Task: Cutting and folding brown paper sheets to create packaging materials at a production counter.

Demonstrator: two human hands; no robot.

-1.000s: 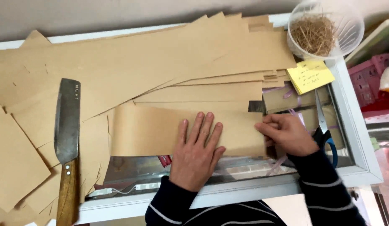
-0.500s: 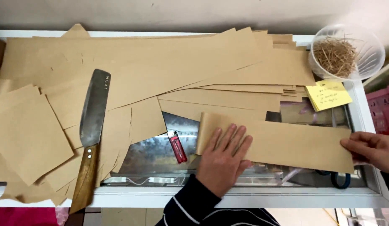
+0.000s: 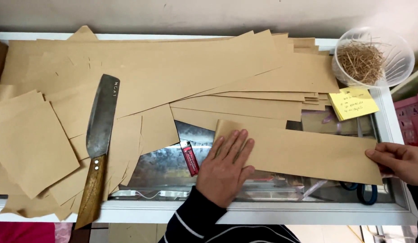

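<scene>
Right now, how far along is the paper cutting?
Done: cut brown pieces lie piled at left beside the cleaver. In hand: the left hand presses flat one long strip, and the right hand pinches its far end. Left: uncut large sheets stacked behind.

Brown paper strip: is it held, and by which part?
The brown paper strip is pinned flat at its left end under the left hand, palm down. The right hand holds its right end at the edge, fingers on top; thumb hidden.
</scene>
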